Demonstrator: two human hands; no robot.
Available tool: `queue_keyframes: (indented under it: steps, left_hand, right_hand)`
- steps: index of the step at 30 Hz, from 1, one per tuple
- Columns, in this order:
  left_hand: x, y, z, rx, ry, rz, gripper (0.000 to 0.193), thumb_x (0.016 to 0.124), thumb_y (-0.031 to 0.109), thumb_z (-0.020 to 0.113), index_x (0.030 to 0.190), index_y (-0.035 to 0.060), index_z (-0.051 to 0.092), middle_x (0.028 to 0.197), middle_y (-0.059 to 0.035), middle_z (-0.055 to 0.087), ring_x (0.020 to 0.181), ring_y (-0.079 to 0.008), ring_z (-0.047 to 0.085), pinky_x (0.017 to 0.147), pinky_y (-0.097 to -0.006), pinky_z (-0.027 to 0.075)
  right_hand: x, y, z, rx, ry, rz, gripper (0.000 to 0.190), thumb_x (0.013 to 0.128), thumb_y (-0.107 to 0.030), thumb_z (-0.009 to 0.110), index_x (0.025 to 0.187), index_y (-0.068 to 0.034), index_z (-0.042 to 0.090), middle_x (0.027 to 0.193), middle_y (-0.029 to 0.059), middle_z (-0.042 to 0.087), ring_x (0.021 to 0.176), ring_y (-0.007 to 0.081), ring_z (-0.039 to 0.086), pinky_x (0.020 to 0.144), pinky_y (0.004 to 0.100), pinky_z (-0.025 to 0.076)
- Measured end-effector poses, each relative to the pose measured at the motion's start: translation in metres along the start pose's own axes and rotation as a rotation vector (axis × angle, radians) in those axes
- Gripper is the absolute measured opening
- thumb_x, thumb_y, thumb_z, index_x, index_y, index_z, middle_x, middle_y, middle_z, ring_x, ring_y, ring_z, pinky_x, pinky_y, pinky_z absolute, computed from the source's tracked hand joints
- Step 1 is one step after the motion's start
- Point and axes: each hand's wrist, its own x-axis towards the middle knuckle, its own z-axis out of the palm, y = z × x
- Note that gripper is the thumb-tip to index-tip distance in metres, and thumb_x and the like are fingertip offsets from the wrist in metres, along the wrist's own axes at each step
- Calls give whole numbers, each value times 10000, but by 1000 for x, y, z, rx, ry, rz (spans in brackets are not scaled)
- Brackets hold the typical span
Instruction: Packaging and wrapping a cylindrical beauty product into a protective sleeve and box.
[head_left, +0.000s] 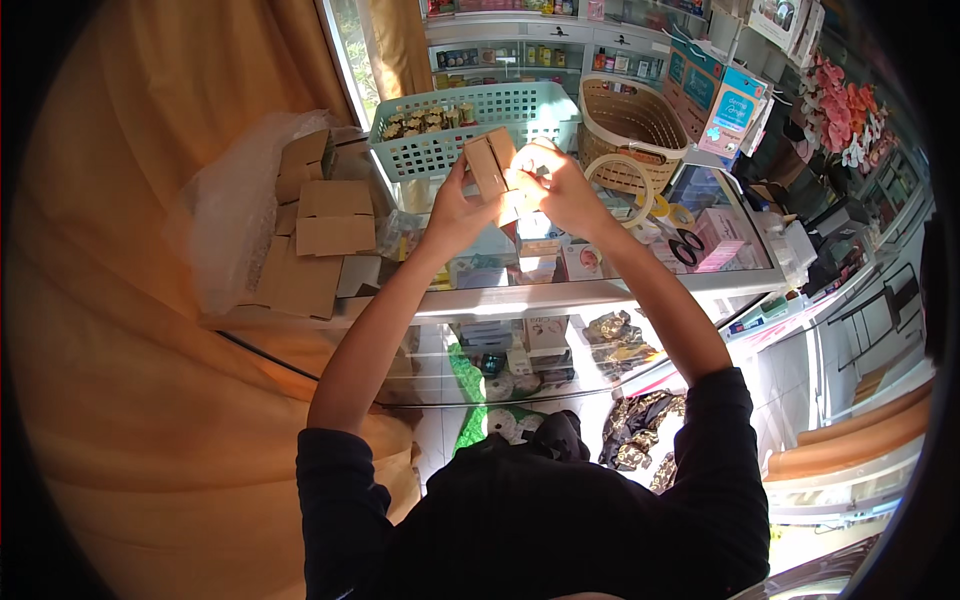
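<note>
My left hand (463, 215) holds a small brown cardboard box (486, 166) tilted above the glass counter, thumb across its near side. Bent fingers of my right hand (553, 182) touch the box's right edge. Strong sunlight washes out those fingertips, so anything between them is hidden. Just behind the box stands a mint-green plastic basket (541, 120) with several small gold-topped items (427, 122) in its left part. Below my hands, a stack of small boxes (538, 241) rests on the glass.
Several cardboard boxes (335, 217) and bubble wrap (225, 202) lie at the left. A tan basket (634, 112) stands back right, with a large tape roll (646, 196) before it. Black-handled scissors (684, 251) and a pink box (718, 238) lie right. The counter's metal edge (517, 298) runs below my forearms.
</note>
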Motion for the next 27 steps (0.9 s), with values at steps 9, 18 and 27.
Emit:
queue_keyframes:
  steps: [9, 18, 27]
  left_hand:
    - [0, 7, 3, 78, 40, -28, 816, 758, 196, 731, 1402, -7, 274, 1221, -164, 516, 1033, -217, 599, 851, -331, 525]
    - [1, 6, 2, 79, 54, -59, 850, 749, 194, 742, 1411, -7, 248, 1235, -187, 504, 1026, -266, 613, 825, -326, 538]
    - [-2, 7, 4, 66, 99, -32, 865, 757, 223, 757, 1396, -43, 237, 1215, -195, 521, 978, -277, 638, 779, -320, 552]
  right_hand:
    - [3, -1, 2, 62, 45, 77, 97, 842, -97, 623, 809, -11, 591, 821, 60, 480, 727, 156, 494, 659, 302, 430]
    - [5, -9, 1, -72, 98, -22, 89, 809, -77, 647, 784, -7, 599, 800, 75, 511, 669, 163, 516, 624, 290, 440]
    - [0, -18, 8, -147, 169, 7, 113, 804, -42, 650, 763, 2, 553, 787, 89, 487, 635, 184, 512, 572, 311, 437]
